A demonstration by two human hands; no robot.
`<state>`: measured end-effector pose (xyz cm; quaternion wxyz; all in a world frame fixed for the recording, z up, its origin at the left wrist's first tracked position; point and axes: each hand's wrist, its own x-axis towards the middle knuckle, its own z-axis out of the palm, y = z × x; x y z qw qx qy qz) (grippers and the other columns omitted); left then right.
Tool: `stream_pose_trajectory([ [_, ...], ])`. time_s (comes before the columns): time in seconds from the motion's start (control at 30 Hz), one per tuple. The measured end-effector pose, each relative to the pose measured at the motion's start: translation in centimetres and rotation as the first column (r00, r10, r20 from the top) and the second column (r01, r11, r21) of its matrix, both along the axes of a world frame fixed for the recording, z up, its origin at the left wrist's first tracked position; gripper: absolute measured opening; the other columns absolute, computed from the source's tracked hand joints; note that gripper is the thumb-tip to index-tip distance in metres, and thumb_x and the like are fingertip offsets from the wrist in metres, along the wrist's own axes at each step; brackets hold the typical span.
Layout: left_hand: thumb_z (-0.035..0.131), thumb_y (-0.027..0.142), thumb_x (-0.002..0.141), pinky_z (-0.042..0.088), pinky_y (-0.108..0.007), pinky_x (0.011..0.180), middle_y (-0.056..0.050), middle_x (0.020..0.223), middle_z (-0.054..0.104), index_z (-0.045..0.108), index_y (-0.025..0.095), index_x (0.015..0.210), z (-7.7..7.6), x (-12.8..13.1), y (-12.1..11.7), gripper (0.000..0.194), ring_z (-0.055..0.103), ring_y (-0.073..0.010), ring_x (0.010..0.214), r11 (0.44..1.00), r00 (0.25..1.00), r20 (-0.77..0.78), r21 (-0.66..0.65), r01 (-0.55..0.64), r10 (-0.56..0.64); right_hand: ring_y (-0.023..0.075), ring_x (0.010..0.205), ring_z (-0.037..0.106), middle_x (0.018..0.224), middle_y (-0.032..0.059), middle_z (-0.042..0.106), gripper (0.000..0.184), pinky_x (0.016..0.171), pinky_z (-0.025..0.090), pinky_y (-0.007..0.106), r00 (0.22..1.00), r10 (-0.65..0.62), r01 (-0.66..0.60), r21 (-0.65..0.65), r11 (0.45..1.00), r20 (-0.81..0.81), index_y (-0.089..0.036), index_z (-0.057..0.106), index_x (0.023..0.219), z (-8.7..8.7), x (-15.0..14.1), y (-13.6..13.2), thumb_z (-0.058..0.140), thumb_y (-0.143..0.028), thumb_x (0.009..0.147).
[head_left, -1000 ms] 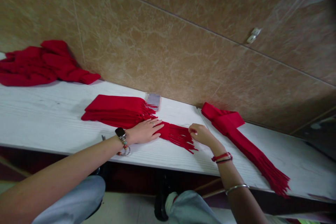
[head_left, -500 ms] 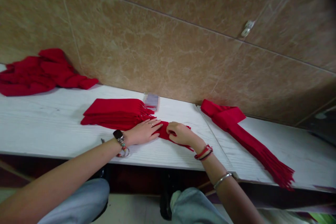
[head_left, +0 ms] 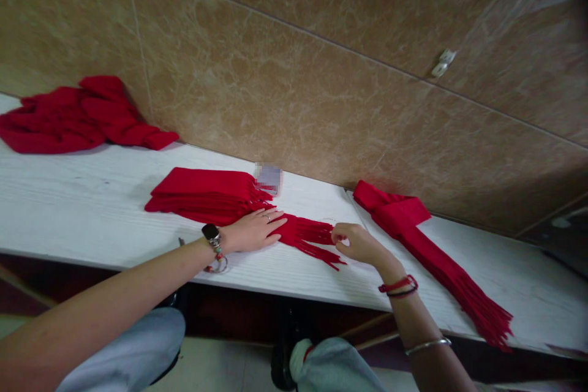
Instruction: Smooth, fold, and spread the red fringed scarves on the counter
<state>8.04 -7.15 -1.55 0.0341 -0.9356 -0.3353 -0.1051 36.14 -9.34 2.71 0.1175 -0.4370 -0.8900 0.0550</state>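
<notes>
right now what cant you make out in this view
All in the head view:
- Red scarf: partly covered by the left hand.
- Right hand: curled fingers hide whether fringe is held.
- Crumpled red cloth: cut off by left edge.
- Flat item: pixelated.

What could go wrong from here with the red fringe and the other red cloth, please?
The fringe lies in spread bunches at the right hand, so strands might tangle or snag.

The left hand rests against the folded stack; a sideways move could perhaps shift its layers.

The long scarf at the right reaches the front edge of the white bench with its fringed end, so a brush of the arm might drag it off.
</notes>
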Motion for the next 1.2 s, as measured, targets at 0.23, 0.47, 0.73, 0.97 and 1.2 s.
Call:
stream_pose_trajectory([
  [0.23, 0.036, 0.035, 0.090, 0.021, -0.033, 0.105, -0.010, 0.136, 0.041, 0.040, 0.014, 0.129, 0.0, 0.1, 0.0, 0.044, 0.031, -0.0195, 0.128, 1.000, 1.000, 0.029, 0.015, 0.006, -0.007, 0.0158, 0.079, 0.053, 0.080, 0.0045, 0.061, 0.019, 0.073, 0.042, 0.027, 0.955, 0.286, -0.282, 0.065, 0.957, -0.076, -0.018, 0.058, 0.075, -0.3, -6.6, -1.2, 0.045, -0.005, 0.069],
  [0.47, 0.032, 0.036, 0.091, 0.020, -0.034, 0.105, -0.009, 0.139, 0.036, 0.036, 0.014, 0.132, 0.7, 0.2, -0.4, 0.046, 0.028, -0.0201, 0.129, 1.000, 0.999, -0.039, -0.011, -0.019, 0.019, 0.0137, 0.065, 0.046, 0.065, 0.0011, 0.054, 0.017, 0.063, 0.038, 0.024, 0.981, 0.193, -0.192, 0.039, 0.981, -0.027, -0.019, 0.051, 0.061, -2.0, -3.9, -0.5, 0.044, -0.004, 0.064],
  [0.73, 0.032, 0.039, 0.091, 0.020, -0.034, 0.105, -0.008, 0.139, 0.036, 0.036, 0.017, 0.132, 0.3, 0.1, -0.1, 0.047, 0.028, -0.0208, 0.129, 1.000, 1.000, 0.000, -0.022, -0.020, 0.020, 0.0130, 0.059, 0.048, 0.062, 0.0006, 0.055, 0.016, 0.060, 0.038, 0.025, 0.998, 0.043, -0.043, -0.010, 0.999, 0.048, -0.019, 0.052, 0.060, -0.9, 1.1, -0.7, 0.044, -0.005, 0.064],
  [0.97, 0.033, 0.037, 0.090, 0.020, -0.033, 0.105, -0.008, 0.138, 0.038, 0.038, 0.016, 0.131, -0.1, 0.1, 0.1, 0.046, 0.029, -0.0190, 0.129, 1.000, 1.000, 0.027, 0.009, 0.005, -0.006, 0.0165, 0.077, 0.054, 0.080, 0.0054, 0.061, 0.018, 0.072, 0.044, 0.030, 0.994, -0.035, 0.050, 0.150, 0.987, -0.104, -0.017, 0.058, 0.080, 0.1, -1.3, 0.7, 0.044, -0.008, 0.074],
  [1.2, 0.032, 0.037, 0.091, 0.022, -0.036, 0.105, -0.012, 0.138, 0.038, 0.040, 0.013, 0.130, 0.0, 0.0, 0.0, 0.047, 0.029, -0.0212, 0.129, 1.000, 1.000, 0.007, 0.010, -0.007, 0.007, 0.0175, 0.088, 0.053, 0.092, 0.0089, 0.059, 0.018, 0.081, 0.043, 0.031, 1.000, 0.000, 0.001, 0.115, 0.993, -0.007, -0.014, 0.057, 0.091, -2.2, -6.1, 2.2, 0.043, -0.012, 0.080],
])
